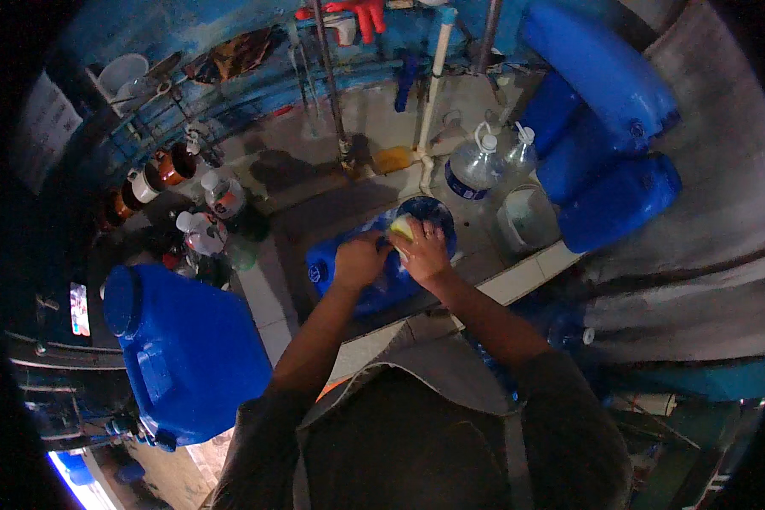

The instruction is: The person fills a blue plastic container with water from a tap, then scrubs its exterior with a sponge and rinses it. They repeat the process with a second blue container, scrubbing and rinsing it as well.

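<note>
A blue plastic container [382,296] lies in a sunken wash basin [293,223] in front of me. It has a small cap [317,273] at its left end and a round dark blue lid [437,213] at its upper right. My right hand [426,255] presses a yellow sponge [403,227] against the container close to that lid. White streaks that look like suds show on the blue surface. My left hand [360,261] is curled over the container's upper side, left of the sponge. Its fingertips are partly hidden.
A large blue drum [197,350] stands at the left. Bottles [204,233] and mugs [143,183] are behind it. Clear water jugs [475,169], a grey tub [528,218] and stacked blue containers [618,197] stand at the right. Pipes [426,121] rise behind the basin.
</note>
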{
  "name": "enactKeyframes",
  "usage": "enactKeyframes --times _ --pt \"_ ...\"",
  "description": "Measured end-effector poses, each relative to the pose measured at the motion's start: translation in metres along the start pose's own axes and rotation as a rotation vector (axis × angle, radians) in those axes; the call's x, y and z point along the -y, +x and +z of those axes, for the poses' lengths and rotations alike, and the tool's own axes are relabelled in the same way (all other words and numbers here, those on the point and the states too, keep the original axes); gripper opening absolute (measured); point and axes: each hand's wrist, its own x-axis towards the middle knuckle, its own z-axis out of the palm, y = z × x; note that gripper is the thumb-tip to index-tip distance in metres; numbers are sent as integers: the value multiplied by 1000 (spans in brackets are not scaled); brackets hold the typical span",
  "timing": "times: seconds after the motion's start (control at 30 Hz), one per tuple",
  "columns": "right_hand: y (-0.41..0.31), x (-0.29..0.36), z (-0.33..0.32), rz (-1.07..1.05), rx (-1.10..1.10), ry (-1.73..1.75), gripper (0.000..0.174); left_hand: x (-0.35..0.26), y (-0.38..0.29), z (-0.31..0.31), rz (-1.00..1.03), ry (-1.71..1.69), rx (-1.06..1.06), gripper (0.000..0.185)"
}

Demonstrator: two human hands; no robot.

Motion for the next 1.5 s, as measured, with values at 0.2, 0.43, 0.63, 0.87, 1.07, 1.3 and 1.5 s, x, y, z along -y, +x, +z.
enactKeyframes --times 0.2,0.43,0.63,0.87,1.07,1.3,1.5 --pt "-23 -36 17 -148 130 273 32 1 -2 5 -23 -23 61 40" --pt "35 -67 15 479 85 215 41 -4 -6 13 -37 106 75 42" --pt "-13 -61 17 -39 16 359 45 -10 6 14 -130 178 79 40" --pt "31 -54 2 253 42 265 30 -17 3 22 -193 303 74 40" --pt "-27 -69 33 157 -187 601 15 -35 -1 22 -320 343 -25 39" --pt "25 -67 17 302 -141 991 28 30 -52 20 -230 -37 -188 38" --pt "-28 -96 20 453 185 1005 42 125 -96 38 -849 -1169 -330 29"
